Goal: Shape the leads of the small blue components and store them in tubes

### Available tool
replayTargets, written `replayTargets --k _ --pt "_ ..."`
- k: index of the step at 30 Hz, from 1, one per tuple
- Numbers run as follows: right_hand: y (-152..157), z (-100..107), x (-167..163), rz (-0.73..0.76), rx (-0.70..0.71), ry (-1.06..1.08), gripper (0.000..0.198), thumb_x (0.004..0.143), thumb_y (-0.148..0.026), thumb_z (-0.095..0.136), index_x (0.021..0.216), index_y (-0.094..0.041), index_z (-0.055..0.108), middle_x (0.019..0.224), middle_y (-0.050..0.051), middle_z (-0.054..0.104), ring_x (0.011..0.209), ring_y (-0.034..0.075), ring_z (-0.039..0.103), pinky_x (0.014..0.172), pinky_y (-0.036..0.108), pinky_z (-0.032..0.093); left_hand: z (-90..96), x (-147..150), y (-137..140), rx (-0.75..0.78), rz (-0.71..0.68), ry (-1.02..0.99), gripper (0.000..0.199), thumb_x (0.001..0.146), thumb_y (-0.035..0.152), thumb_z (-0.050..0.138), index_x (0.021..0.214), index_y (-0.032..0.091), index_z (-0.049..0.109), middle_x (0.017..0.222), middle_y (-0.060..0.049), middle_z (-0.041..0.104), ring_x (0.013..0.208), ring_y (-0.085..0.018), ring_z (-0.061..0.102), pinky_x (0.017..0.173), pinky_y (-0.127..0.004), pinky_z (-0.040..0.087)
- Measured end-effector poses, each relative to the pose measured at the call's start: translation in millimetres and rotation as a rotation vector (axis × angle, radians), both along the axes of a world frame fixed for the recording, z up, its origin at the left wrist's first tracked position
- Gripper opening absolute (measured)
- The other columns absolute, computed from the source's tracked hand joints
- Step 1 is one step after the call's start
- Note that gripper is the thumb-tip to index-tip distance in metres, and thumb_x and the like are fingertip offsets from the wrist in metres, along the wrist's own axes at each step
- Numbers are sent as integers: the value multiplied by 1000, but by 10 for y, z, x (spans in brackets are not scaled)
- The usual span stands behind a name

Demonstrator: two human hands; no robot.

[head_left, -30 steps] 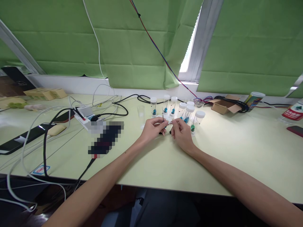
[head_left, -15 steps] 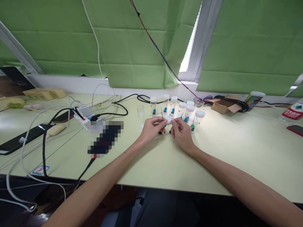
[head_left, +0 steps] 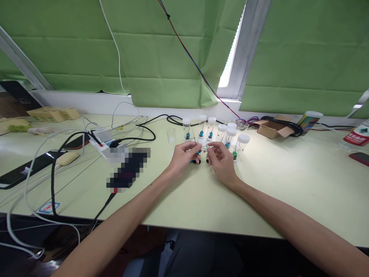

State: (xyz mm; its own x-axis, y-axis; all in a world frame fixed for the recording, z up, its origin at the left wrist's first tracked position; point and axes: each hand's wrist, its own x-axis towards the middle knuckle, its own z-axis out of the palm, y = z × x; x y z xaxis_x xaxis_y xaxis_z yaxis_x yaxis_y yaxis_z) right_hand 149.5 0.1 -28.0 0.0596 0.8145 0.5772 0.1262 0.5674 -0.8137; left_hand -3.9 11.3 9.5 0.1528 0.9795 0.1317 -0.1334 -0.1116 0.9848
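Observation:
My left hand (head_left: 184,156) is closed on a small blue piece (head_left: 198,152) with a thin dark upright stem (head_left: 194,134) and a black round part (head_left: 196,161) low down by the fingers. Close beside it, my right hand (head_left: 221,157) is pinched, its fingertips at a thin light strip (head_left: 204,147) spanning the gap between both hands. A bit of black shows under the right fingers; what they grip is too small to name. Behind the hands stand several clear vials with white caps (head_left: 202,117) and blue pieces inside. One vial (head_left: 243,138), nearest the right hand, contains a green piece.
An uncapped clear tube (head_left: 171,136) stands left of my hands. A power strip (head_left: 111,152), tangled cables and a pixelated device (head_left: 128,169) lie farther left. At the back right are an open cardboard box (head_left: 271,128), a printed can (head_left: 309,122) and a labelled bottle (head_left: 357,136).
The thin stem has shifted left and tilts more. My left fingers have rotated slightly, showing more of the blue piece, and my right index finger has stretched a little toward the left hand.

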Motion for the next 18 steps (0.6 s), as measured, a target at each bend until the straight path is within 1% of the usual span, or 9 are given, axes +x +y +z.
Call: replayTargets --k 9,13,18 --pt "2 11 9 42 -22 17 25 94 -45 59 102 -22 59 67 -4 58 47 9 51 47 24 42 -8 -23 -2 -33 -48 -8 30 73 43 80 80 15 71 81 -4 64 58 -10 57 61 -29 47" --pt "2 9 8 34 -23 10 24 95 -45 57 101 -21 58 66 -4 57 47 9 51 47 24 42 -39 -34 24 -16 -85 -4 30 76 44 78 81 15 70 82 -4 64 59 -11 57 61 -29 47" --pt "-1 8 6 17 -18 -21 24 95 -44 57 101 -21 58 65 -4 58 47 9 51 48 24 42 -40 -38 26 -28 -84 -17 31 75 44 79 80 15 70 82 -4 64 60 -11 57 61 -29 47"
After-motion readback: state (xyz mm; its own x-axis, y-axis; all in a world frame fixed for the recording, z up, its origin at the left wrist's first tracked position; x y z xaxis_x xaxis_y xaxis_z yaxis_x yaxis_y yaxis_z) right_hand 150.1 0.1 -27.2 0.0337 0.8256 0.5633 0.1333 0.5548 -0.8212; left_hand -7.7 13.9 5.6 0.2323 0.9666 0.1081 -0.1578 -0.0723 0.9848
